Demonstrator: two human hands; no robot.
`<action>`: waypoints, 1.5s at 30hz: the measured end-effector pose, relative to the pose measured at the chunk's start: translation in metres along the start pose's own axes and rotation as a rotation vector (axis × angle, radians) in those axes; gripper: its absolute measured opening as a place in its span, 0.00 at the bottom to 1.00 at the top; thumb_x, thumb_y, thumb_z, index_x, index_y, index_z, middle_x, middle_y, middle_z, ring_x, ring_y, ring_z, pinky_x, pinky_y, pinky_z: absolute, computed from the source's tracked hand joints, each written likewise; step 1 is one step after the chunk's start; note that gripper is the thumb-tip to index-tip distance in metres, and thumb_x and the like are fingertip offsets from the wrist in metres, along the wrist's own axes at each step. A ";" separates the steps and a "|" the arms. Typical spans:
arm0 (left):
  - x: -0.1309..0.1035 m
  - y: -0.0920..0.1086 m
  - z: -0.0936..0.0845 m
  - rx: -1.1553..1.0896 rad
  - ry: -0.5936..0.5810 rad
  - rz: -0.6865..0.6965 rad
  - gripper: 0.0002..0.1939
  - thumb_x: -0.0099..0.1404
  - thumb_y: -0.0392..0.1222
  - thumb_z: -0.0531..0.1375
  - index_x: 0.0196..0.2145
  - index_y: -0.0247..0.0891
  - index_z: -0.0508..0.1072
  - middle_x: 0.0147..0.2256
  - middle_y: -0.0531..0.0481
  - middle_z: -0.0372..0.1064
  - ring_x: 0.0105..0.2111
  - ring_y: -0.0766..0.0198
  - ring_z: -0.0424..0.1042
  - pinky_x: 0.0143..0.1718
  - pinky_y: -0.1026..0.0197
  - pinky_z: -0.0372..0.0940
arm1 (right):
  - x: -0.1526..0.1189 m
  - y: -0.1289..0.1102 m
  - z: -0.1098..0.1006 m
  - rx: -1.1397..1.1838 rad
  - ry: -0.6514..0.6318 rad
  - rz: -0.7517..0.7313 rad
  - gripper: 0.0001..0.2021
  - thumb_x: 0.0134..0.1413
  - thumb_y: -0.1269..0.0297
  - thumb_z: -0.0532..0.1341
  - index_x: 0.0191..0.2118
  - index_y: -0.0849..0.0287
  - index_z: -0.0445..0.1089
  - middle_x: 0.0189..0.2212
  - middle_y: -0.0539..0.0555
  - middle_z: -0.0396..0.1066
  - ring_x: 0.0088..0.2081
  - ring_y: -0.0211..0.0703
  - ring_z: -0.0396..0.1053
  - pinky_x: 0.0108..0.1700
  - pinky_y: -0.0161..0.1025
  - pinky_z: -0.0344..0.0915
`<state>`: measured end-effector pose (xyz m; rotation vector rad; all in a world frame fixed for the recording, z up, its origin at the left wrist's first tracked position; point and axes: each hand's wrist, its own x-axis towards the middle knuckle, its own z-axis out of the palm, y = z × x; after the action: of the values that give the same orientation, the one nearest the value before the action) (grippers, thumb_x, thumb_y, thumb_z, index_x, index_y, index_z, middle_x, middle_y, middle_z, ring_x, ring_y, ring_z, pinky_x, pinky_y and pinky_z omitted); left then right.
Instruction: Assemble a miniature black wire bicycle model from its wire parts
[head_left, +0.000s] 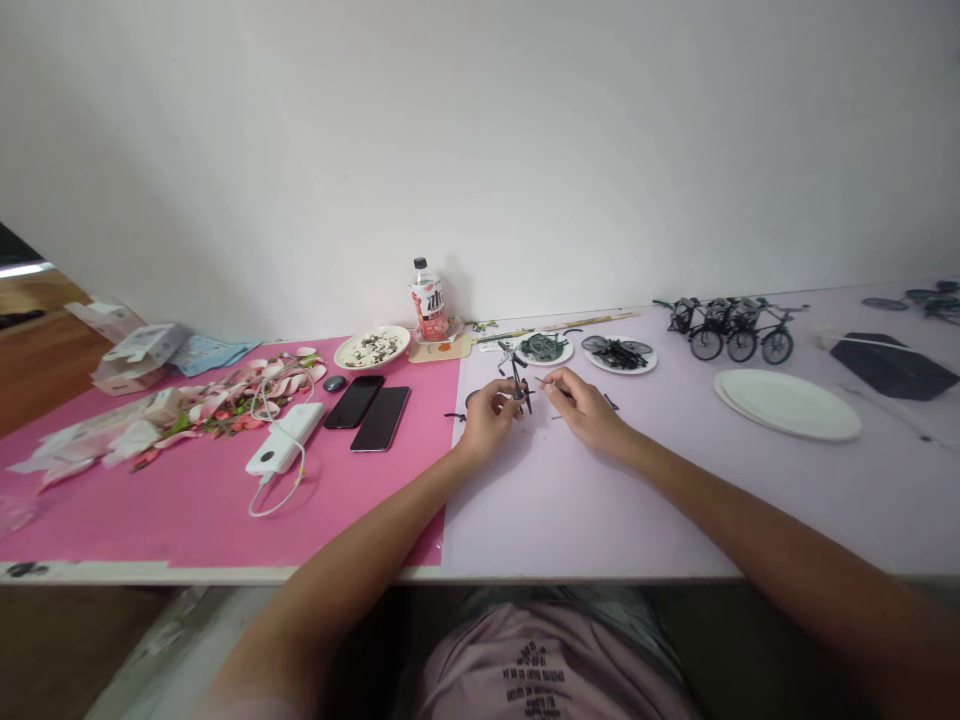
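Desk: What does the head view show in the hands?

Photographer: A left hand (pixel 487 420), its fingers closed in a pinch, grips a dark model-bicycle piece (pixel 517 382) above a lilac work surface (pixel 562 510). Beside it, a right hand (pixel 585 412) holds a thin dark part (pixel 541 381) between nearly closed thumb and forefinger.

Desk: Where is the risk?

Photographer: In the slender pieces, by my reading. A light pinch could let the thin part slip and drop among the loose dark bits (pixel 612 403) nearby; too hard a push could bend or snap it. Tilting the held piece could spoil the alignment. A forearm swinging wide might also catch the white plate of black parts (pixel 651 364), just beyond the right hand, or the finished-looking small bicycles (pixel 777 346) farther right.

Desk: Any brands or wording?

Photographer: None I can vouch for. A black-capped drink bottle (pixel 430 310) near the wall wears a white-and-red label with bold dark characters, too blurred to read. Lines of dark print cross the wearer's pale pink shirt (pixel 480 665), likewise illegible. Two dark phones (pixel 380 419) and a white power bank (pixel 291 438) show no readable name.
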<state>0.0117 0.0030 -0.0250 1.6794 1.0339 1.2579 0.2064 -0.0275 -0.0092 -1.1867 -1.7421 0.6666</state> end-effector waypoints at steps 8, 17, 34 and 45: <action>-0.001 0.000 0.000 0.009 -0.019 0.050 0.15 0.62 0.28 0.57 0.43 0.36 0.79 0.34 0.49 0.78 0.28 0.68 0.75 0.30 0.67 0.65 | 0.001 -0.002 0.005 -0.045 0.038 -0.093 0.16 0.62 0.50 0.60 0.40 0.56 0.80 0.36 0.56 0.80 0.32 0.47 0.69 0.37 0.42 0.65; -0.003 0.001 -0.001 0.036 -0.014 0.050 0.18 0.59 0.26 0.56 0.43 0.35 0.79 0.32 0.49 0.78 0.29 0.67 0.75 0.31 0.67 0.67 | 0.001 -0.008 0.003 -0.037 0.076 -0.124 0.12 0.61 0.56 0.62 0.38 0.56 0.80 0.37 0.57 0.81 0.35 0.47 0.72 0.38 0.41 0.66; -0.004 0.000 -0.001 0.113 -0.017 0.106 0.19 0.58 0.26 0.56 0.44 0.36 0.80 0.35 0.48 0.79 0.29 0.66 0.76 0.31 0.66 0.69 | -0.001 0.010 0.007 0.125 0.011 -0.025 0.21 0.70 0.43 0.52 0.52 0.53 0.69 0.23 0.44 0.59 0.22 0.39 0.56 0.27 0.36 0.55; -0.003 -0.005 -0.002 0.107 -0.005 0.079 0.17 0.59 0.28 0.57 0.43 0.35 0.79 0.35 0.48 0.80 0.28 0.66 0.76 0.31 0.65 0.69 | -0.001 -0.003 0.005 0.104 -0.013 -0.119 0.15 0.67 0.53 0.58 0.53 0.53 0.64 0.33 0.49 0.64 0.33 0.42 0.65 0.37 0.38 0.64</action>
<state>0.0089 0.0025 -0.0304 1.8194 1.0571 1.2679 0.2010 -0.0297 -0.0095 -1.0012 -1.7524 0.6858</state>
